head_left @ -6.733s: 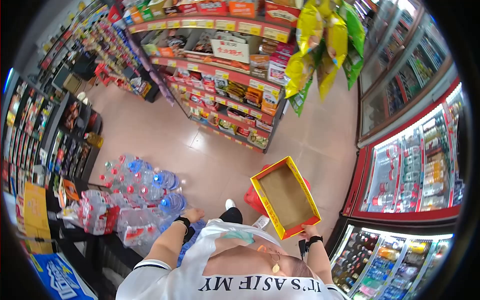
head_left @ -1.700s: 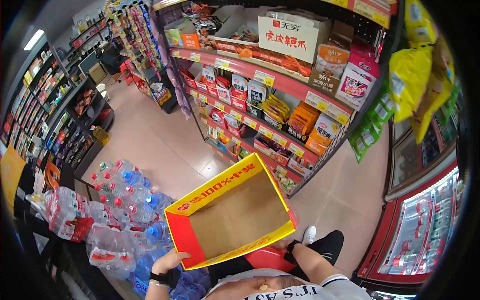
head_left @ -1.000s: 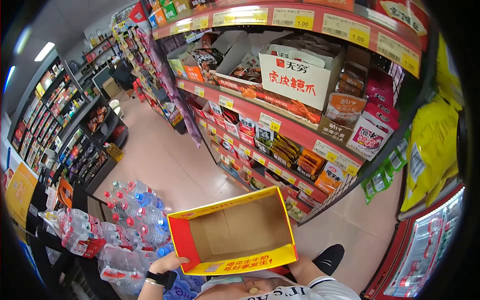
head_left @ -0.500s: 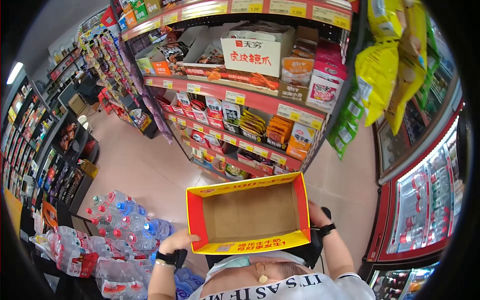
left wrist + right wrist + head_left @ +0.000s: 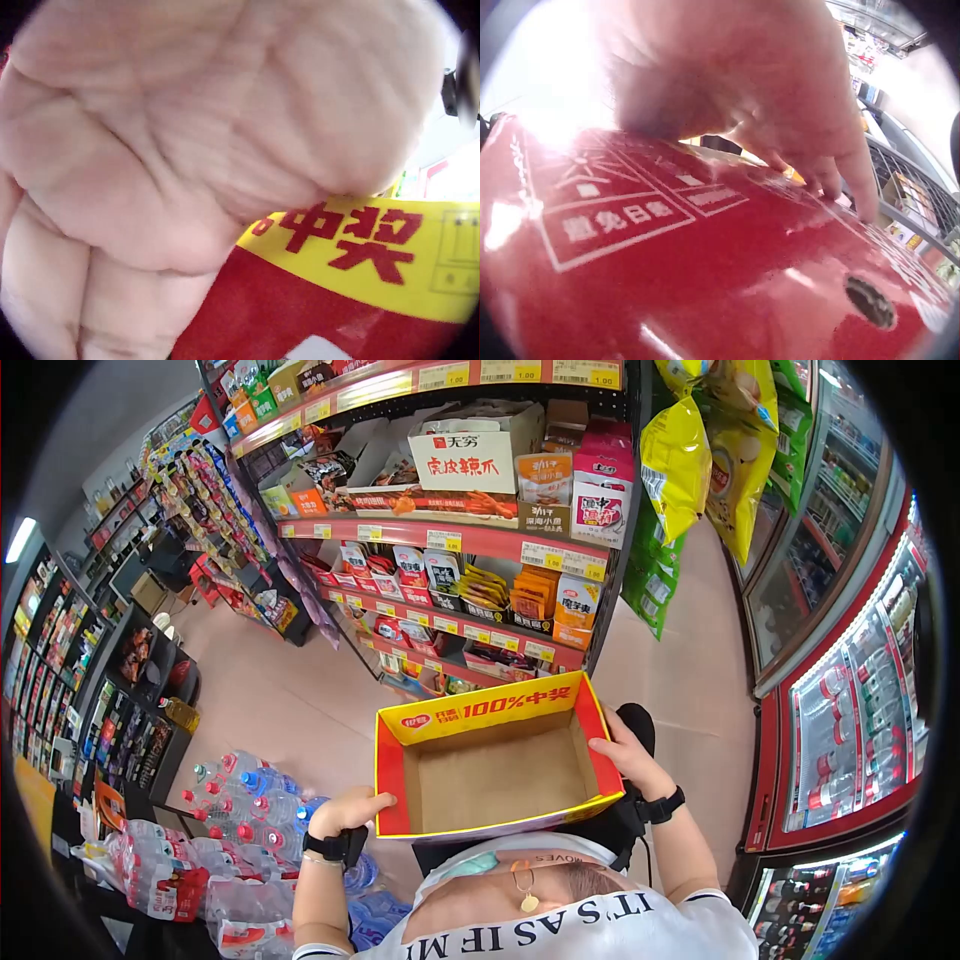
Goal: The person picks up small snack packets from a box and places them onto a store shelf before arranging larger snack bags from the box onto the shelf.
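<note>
An open-topped red and yellow cardboard box (image 5: pixel 500 705) is held in front of the body, its bare brown inside facing up. My left hand (image 5: pixel 345 812) grips the box's left end, thumb over the rim. In the left wrist view the palm (image 5: pixel 210 112) lies close against the red and yellow printed outside (image 5: pixel 300 277). At the other end my right hand (image 5: pixel 635 755) holds the rim, thumb inside and the other fingers outside. The right wrist view shows those fingers (image 5: pixel 847 180) over the red end wall (image 5: pixel 705 277), which has a small round hole.
Ahead stands a snack shelf (image 5: pixel 400 540) with several tiers of packets. Yellow chip bags (image 5: pixel 675 465) hang off its right end. Water bottles (image 5: pixel 235 800) crowd the floor at left. Lit drink coolers (image 5: pixel 850 730) line the right side.
The box went from the right hand alone at lower right to the front of the body. The left hand took its left end; the right hand came up from below onto the right end.
</note>
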Demonstrator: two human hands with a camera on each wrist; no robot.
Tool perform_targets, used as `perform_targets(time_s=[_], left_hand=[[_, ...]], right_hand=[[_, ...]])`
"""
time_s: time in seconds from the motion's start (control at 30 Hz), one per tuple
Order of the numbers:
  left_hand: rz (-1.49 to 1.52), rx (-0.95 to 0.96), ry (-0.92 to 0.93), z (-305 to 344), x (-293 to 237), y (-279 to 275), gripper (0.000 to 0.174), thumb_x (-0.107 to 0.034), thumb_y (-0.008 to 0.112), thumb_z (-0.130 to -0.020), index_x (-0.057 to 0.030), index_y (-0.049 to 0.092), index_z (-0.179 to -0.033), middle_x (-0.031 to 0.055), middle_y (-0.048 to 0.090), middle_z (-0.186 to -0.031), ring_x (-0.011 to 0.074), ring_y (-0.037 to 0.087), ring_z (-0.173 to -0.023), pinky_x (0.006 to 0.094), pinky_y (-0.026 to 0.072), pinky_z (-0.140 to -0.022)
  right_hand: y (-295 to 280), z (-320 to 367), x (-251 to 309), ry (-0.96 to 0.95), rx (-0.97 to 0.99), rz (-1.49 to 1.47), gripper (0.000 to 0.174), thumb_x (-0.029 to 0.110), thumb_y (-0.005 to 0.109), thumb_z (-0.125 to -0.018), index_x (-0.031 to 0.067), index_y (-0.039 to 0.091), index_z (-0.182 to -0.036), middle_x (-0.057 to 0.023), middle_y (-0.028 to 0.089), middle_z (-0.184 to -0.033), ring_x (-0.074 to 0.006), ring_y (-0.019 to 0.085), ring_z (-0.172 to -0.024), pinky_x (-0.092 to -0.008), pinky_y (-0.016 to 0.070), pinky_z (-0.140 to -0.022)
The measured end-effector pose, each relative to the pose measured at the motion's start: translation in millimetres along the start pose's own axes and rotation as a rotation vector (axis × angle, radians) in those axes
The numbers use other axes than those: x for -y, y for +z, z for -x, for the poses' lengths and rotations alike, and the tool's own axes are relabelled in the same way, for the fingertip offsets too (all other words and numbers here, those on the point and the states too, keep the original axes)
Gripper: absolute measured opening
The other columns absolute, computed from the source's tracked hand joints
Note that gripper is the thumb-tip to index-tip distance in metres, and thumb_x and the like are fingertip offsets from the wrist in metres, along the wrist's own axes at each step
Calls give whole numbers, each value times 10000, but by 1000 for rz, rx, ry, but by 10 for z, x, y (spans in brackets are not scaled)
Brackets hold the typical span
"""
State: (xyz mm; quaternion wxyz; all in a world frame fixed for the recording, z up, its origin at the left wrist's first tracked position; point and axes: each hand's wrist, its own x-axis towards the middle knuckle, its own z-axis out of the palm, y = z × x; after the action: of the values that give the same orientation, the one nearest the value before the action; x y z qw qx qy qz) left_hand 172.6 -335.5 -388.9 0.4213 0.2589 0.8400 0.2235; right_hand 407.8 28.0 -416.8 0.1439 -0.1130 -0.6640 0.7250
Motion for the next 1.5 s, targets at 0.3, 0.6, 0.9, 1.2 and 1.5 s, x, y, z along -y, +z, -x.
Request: perform_targets(time_s=[0.3,0.6,0.9,1.2,1.5], left_hand=[[342,-23,-153,-300,447,147,456,-312,455,-822,68,575,-1043,139,642,-999,218,588,-887,309,435,-822],[429,-98,-235,-466,279,3,458,-321,461,-809,38,567,-1073,122,624,-1035,201,568,-923,293,408,-857],[229,-139,-188,4,-113,12,490,-336,450,-837,61,551,-1107,153,617,-1083,236,572,-986,311,403,-897],[182,-40,66,-139,-502,-7,568,-484,463,-840,38,597,-1019,147,657,-935,239,617,-835,320,464,-757],[-68,107,83,-179,-619,-39,464,-377,456,-807,52,628,-852,174,646,-747,259,631,-671,339,495,-637]], right_hand=[[117,-337,-335,-7,-18,-13,699,8,458,-681,-6,278,-1357,-144,395,-1329,-227,344,-1259,-285,259,-1032],[274,-409,-125,132,-128,-95,726,-1,465,-653,-7,287,-1357,-131,411,-1317,-220,367,-1241,-277,268,-1023],[156,-232,-190,10,-118,-248,688,37,491,-677,-15,315,-1340,-119,420,-1311,-210,384,-1227,-288,282,-1017],[-220,88,120,40,-221,-264,637,42,485,-689,-36,360,-1309,-126,465,-1271,-215,438,-1176,-301,328,-988],[-193,301,258,56,-325,-184,641,39,462,-698,-26,339,-1324,-126,450,-1283,-220,415,-1198,-303,303,-1007]])
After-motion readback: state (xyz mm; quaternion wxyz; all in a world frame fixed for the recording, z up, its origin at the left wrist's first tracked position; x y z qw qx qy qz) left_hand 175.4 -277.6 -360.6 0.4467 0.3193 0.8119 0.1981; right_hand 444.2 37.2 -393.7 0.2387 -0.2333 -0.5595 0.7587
